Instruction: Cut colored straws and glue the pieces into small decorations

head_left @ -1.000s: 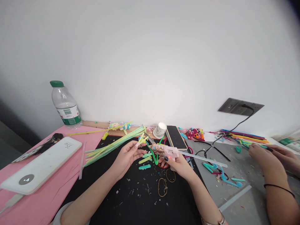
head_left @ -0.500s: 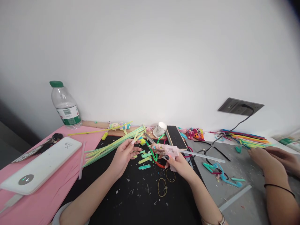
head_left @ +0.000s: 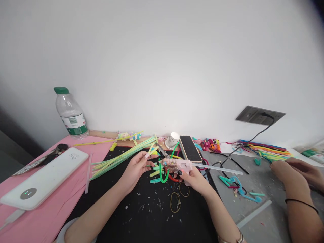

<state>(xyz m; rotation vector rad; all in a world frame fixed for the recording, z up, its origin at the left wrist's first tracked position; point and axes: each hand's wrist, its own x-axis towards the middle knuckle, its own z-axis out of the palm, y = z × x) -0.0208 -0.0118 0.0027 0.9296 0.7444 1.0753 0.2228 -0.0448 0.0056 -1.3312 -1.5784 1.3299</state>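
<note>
My left hand (head_left: 137, 168) pinches a short yellow-green pipe cleaner piece (head_left: 151, 149) between thumb and fingers, above the black mat (head_left: 141, 212). My right hand (head_left: 193, 177) is wrapped round a pale pink glue gun (head_left: 184, 165), whose nozzle points left toward my left hand. A clear glue stick (head_left: 217, 168) juts from the gun's back. A green pipe cleaner loop (head_left: 164, 181) hangs by the nozzle. Short green pieces (head_left: 156, 173) lie on the mat between my hands. Behind them is a bundle of long green and yellow pipe cleaners (head_left: 118, 157).
A bottle (head_left: 72, 116) and white power bank (head_left: 45, 177) stand at left. A paper cup (head_left: 173, 139) and phone (head_left: 190, 149) are behind my right hand. Another person's hands (head_left: 291, 170) are at right, near coloured pipe cleaners (head_left: 268, 148). A black cable (head_left: 253, 137) crosses to the wall socket (head_left: 260, 115).
The glue gun has dropped slightly, and the green loop now hangs in front of its nozzle. My left hand has shifted slightly right with the yellow-green piece.
</note>
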